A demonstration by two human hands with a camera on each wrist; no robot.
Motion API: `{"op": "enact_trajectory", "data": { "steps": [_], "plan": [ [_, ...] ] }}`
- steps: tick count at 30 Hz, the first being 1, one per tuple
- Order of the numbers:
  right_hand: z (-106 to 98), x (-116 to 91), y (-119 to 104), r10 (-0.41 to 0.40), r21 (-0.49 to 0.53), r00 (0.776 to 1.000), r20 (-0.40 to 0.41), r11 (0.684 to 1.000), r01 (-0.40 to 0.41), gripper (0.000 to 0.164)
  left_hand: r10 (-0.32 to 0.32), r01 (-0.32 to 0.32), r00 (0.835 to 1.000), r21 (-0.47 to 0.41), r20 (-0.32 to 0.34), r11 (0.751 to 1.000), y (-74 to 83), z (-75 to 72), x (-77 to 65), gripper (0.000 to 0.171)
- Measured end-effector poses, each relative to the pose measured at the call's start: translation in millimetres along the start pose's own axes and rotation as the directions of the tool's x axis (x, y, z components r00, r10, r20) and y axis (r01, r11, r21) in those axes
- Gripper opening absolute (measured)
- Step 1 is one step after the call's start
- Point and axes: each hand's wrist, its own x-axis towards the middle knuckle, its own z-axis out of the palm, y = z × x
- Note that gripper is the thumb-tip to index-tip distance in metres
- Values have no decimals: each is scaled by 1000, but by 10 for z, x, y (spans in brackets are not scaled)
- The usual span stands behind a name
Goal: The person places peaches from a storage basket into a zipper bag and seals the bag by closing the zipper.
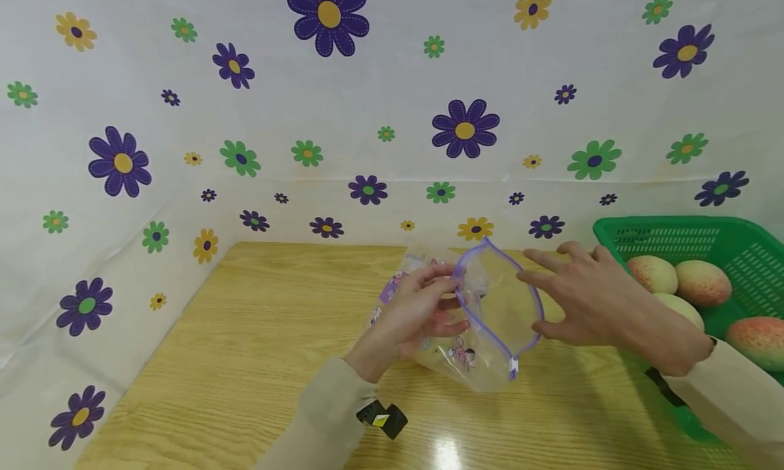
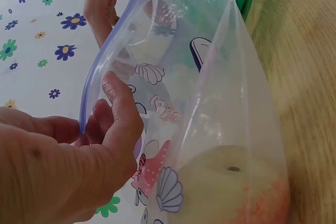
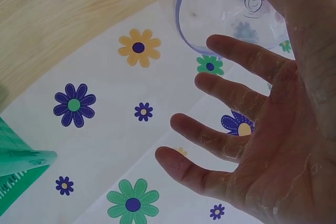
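A clear zip bag (image 1: 441, 368) with cartoon prints stands on the table, its purple-edged mouth spread wide and tilted toward the right. My left hand (image 1: 413, 313) pinches the left side of that rim between thumb and fingers, as the left wrist view also shows. Beside the opposite rim is my right hand (image 1: 591, 296), fingers spread apart and the thumb close to the purple edge; whether it touches the plastic I cannot tell. Through the bag's side in the left wrist view, a peach (image 2: 226, 182) shows at the bottom. A white slider (image 1: 513, 366) sits at the near corner of the zip.
On the right stands a green plastic basket (image 1: 661, 224) holding several peaches (image 1: 704, 283), partly behind my right forearm. A white cloth with printed flowers (image 1: 392, 103) hangs behind and to the left of the wooden table (image 1: 257, 320).
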Motion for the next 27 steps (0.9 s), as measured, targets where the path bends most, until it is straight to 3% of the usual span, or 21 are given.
{"op": "enact_trajectory", "data": {
  "steps": [14, 27],
  "plan": [
    [-40, -117, 52, -16, -92, 995, -96, 996, 7, 66, -7, 8, 1000, -32, 13, 999, -55, 8, 0, 26],
    [-73, -223, 138, 11, -111, 996, -88, 994, -21, 66, -8, 10, 1000, -70, 23, 998, -51, 17, -20, 22]
  ]
}}
